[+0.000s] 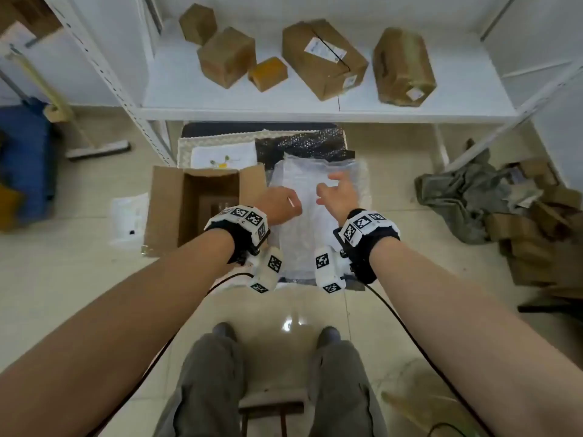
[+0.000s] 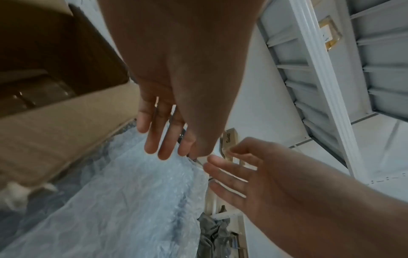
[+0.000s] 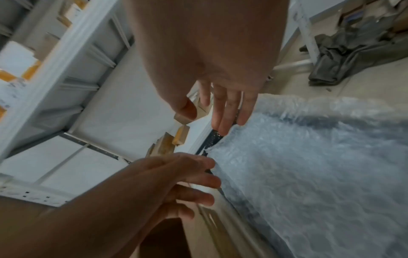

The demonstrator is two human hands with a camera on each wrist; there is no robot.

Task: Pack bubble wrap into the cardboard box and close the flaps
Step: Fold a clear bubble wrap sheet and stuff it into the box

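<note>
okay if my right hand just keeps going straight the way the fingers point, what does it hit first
Most likely the clear bubble wrap spread on the floor: the right hand hovers open above it, fingers aimed toward its far edge. Depth is uncertain.

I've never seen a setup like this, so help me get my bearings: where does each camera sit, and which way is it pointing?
Head: worn on the head, looking down at the floor; shows both forearms, left hand, right hand, legs, cardboard box, bubble wrap.
Left wrist: looks along the left hand, over the bubble wrap, box to its left.
Right wrist: looks along the right hand toward the white shelving.
Shared: both wrist views show both open hands and the wrap.
</note>
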